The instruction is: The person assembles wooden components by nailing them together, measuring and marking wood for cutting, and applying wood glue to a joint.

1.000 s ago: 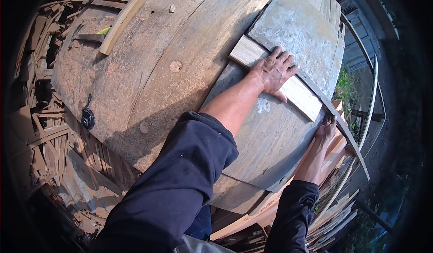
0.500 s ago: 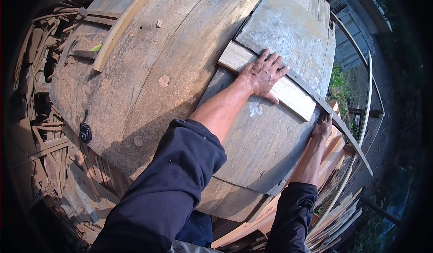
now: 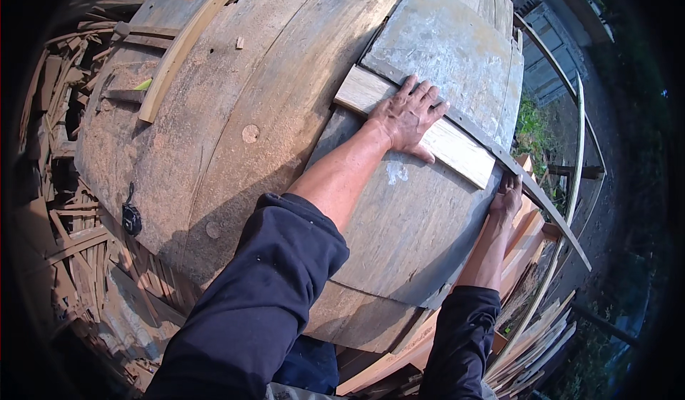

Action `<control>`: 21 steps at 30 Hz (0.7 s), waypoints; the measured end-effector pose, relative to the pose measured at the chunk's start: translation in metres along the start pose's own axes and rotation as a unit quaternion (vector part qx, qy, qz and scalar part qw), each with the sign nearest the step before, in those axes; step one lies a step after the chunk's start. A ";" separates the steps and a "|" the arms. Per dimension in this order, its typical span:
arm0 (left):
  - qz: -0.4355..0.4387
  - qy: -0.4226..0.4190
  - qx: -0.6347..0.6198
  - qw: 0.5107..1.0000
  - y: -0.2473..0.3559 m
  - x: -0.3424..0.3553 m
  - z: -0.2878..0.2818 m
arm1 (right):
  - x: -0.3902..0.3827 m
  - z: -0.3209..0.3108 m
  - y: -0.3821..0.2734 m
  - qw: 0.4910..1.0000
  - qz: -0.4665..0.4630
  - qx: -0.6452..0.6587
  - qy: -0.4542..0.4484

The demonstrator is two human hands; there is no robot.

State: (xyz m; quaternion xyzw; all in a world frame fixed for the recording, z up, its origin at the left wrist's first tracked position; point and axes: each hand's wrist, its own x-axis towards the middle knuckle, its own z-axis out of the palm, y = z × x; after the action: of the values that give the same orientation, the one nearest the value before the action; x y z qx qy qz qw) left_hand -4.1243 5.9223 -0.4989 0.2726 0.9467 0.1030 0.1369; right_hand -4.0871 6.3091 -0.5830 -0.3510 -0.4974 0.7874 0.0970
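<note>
My left hand (image 3: 407,118) lies with fingers spread across a pale wooden board (image 3: 460,154), its fingertips against a long dark strip (image 3: 541,196). That strip runs along the edge of a grey stained panel (image 3: 442,29) and sticks out beyond it to the right. The board lies on a weathered lower panel (image 3: 385,221). My right hand (image 3: 508,196) is at the right edge of these panels, below the strip, with fingers curled up against it; exactly how it grips is partly hidden.
A worn plank worktop (image 3: 257,93) with sawdust bears a narrow batten (image 3: 185,43) and a black tape measure (image 3: 131,218). Scrap wood (image 3: 78,250) is heaped at left. Long slats (image 3: 574,157), stacked timber (image 3: 521,257) and a pale door-like panel (image 3: 549,43) are at right.
The whole view has shifted slightly, the bench appearing a little further left and higher. My hands, the board and the strip keep about the same places relative to one another.
</note>
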 end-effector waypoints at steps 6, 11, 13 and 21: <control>0.010 0.014 -0.011 1.000 0.003 0.005 -0.001 | -0.004 -0.001 -0.013 0.999 0.030 0.004 0.025; 0.003 0.029 -0.011 1.000 -0.003 -0.002 -0.002 | -0.087 0.059 -0.024 0.962 -0.090 -0.250 0.067; 0.011 0.030 -0.017 0.999 0.001 -0.001 -0.005 | -0.112 0.051 -0.031 0.938 -0.104 -0.330 0.027; 0.014 0.011 0.005 1.000 -0.001 0.007 -0.007 | -0.148 0.028 -0.057 0.872 -0.038 -0.478 -0.096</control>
State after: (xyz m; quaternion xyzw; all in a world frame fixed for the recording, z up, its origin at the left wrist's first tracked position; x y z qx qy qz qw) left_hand -4.1324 5.9240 -0.4944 0.2853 0.9449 0.1028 0.1235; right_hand -4.0078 6.2427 -0.4604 -0.2582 -0.8328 0.4791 -0.1014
